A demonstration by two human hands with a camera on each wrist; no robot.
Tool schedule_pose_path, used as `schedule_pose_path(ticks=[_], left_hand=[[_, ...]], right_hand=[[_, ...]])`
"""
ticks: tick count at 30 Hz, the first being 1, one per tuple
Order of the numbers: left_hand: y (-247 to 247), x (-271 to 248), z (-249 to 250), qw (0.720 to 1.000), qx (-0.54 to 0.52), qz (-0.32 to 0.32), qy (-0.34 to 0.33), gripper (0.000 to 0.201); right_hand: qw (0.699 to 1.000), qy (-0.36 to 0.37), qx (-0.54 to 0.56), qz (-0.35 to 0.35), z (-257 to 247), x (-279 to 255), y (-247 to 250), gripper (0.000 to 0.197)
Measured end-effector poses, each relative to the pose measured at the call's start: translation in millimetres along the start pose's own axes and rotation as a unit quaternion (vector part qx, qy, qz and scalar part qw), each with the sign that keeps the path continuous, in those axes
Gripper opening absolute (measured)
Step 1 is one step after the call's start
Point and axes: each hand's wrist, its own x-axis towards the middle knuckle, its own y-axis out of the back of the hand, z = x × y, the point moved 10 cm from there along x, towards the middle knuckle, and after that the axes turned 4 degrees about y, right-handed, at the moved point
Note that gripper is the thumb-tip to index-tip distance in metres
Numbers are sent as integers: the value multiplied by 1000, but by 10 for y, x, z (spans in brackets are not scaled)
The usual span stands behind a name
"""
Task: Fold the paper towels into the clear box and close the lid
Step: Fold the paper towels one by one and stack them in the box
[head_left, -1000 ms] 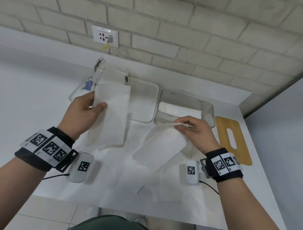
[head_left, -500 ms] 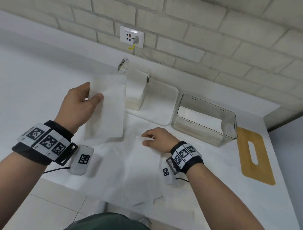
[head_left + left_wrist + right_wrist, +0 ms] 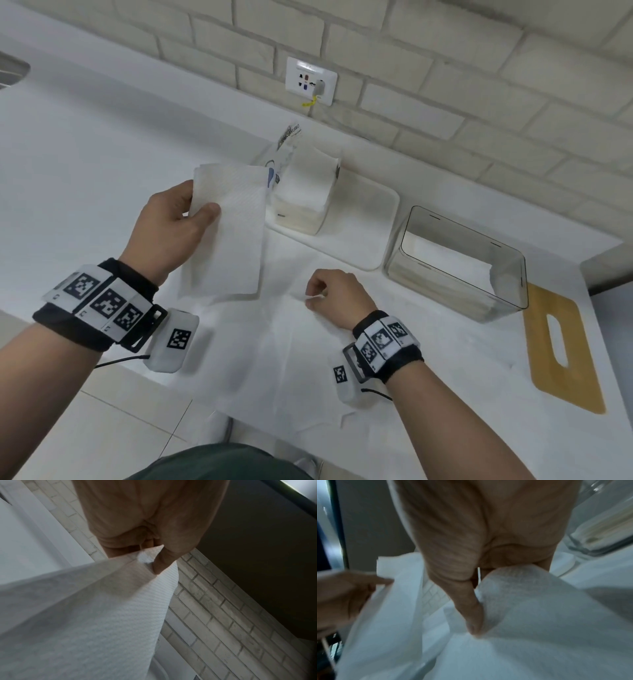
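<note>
My left hand (image 3: pixel 178 222) pinches the top left corner of a white embossed paper towel (image 3: pixel 227 236) and holds it hanging above the counter; the left wrist view shows thumb and fingers pinching that paper towel (image 3: pixel 106 608). My right hand (image 3: pixel 334 296) is low on the counter, its thumb and fingers pinching the edge of a second towel (image 3: pixel 308 342) that lies flat; this second towel (image 3: pixel 530 615) bulges under the thumb in the right wrist view. The clear box (image 3: pixel 459 263) stands open at the right with folded towels inside. Its wooden lid (image 3: pixel 561 349) lies flat beside it.
A pack of stacked paper towels (image 3: pixel 305 195) sits on a white tray (image 3: pixel 363 240) at the back centre. A wall socket (image 3: pixel 311 80) is on the brick wall. The counter's front edge runs close to my wrists, with tiled floor below.
My right hand has come from the box's front rim down to the counter centre, laying its towel flat. My left hand keeps its hanging towel. The head view has swung left.
</note>
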Motion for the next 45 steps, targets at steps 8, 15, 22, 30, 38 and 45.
schedule_pose_path(ticks=[8, 15, 22, 30, 38, 45], left_hand=[[-114, 82, -58, 1000, -3, -23, 0, 25], [-344, 101, 10, 999, -4, -50, -14, 26], [-410, 73, 9, 998, 3, -60, -15, 26], [-387, 58, -45, 998, -1, -62, -8, 26], [-447, 58, -28, 997, 8, -73, -13, 27], [-483, 56, -6, 996, 13, -83, -21, 30]], right_hand=[[992, -79, 87, 44, 690, -421, 353, 31], [993, -119, -4, 10, 816, -272, 284, 49], [985, -160, -66, 24, 843, -148, 315, 46], [984, -158, -36, 77, 857, -136, 391, 22], [975, -205, -30, 79, 973, -169, 403, 45], [978, -180, -21, 103, 893, -200, 443, 29]])
